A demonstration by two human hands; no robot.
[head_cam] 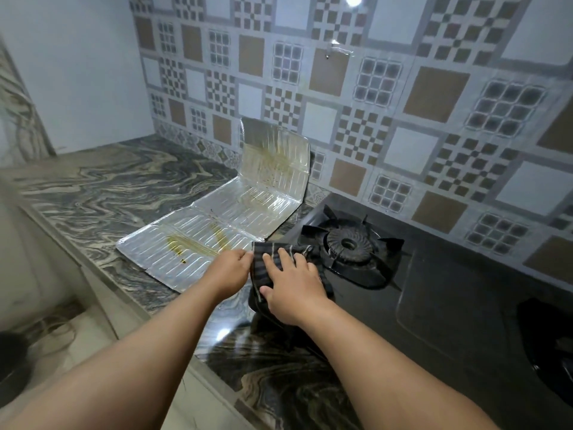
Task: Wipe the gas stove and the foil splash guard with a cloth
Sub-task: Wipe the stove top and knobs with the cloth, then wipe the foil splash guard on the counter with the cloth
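Where the marbled countertop (93, 193) meets the black gas stove (449, 293), a dark striped cloth (269, 268) lies bunched at the stove's front left corner, its long axis running from the near counter edge away toward the burner. The right hand (291, 283) lies on top of it with fingers spread and nearly straight, thumb tucked against the cloth's near side. The left hand (229, 268) sits just beside it, its fingers curled at the cloth's left edge; whether they actually pinch the fabric cannot be told, since the fingertips are hidden behind the fold.

The foil splash guard (235, 212) lies to the left of the stove, mostly flat on the countertop. Its long axis runs diagonally from the near left toward the tiled wall (372, 88), and its far panel is bent upward, leaning against the tiles. Yellowish-brown grease streaks mark the near panel and the upright one. The guard's near right corner is covered by the left hand and the cloth.

The left burner (350, 243) with its black pan support stands just beyond the cloth, touching or nearly touching it. A second burner (552, 342) at the right is cut off by the frame edge. At lower left a dark round object (12, 361) on the floor is blurred and hard to identify.
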